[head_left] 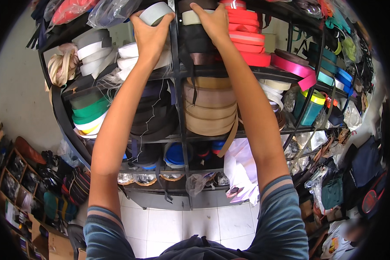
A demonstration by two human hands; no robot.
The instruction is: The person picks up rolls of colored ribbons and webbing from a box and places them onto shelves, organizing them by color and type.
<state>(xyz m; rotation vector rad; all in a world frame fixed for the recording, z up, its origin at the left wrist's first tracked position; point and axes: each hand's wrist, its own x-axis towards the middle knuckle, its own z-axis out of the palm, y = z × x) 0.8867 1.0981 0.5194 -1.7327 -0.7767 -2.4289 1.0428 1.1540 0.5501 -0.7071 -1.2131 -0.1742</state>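
Observation:
My left hand (151,38) is closed around a roll of pale grey webbing (158,13) at the top of the shelf rack, left of a black upright. Right of that upright, my right hand (214,22) grips the edge of a cream webbing roll (190,17), its thumb across the front. Under the cream roll are black rolls (197,38), and a dark brown roll (196,4) sits above it. Red rolls (244,38) are stacked beside my right wrist. White rolls (126,51) lie by my left wrist. The fingers' far sides are partly hidden.
The black metal rack (180,99) holds beige rolls (210,106), dark rolls (154,115) and a green roll (91,112). A pink roll (292,69) and a yellow-lidded jar (310,106) stand right. Loose straps hang down. A cubby shelf (14,184) is at left; another person (344,238) is lower right.

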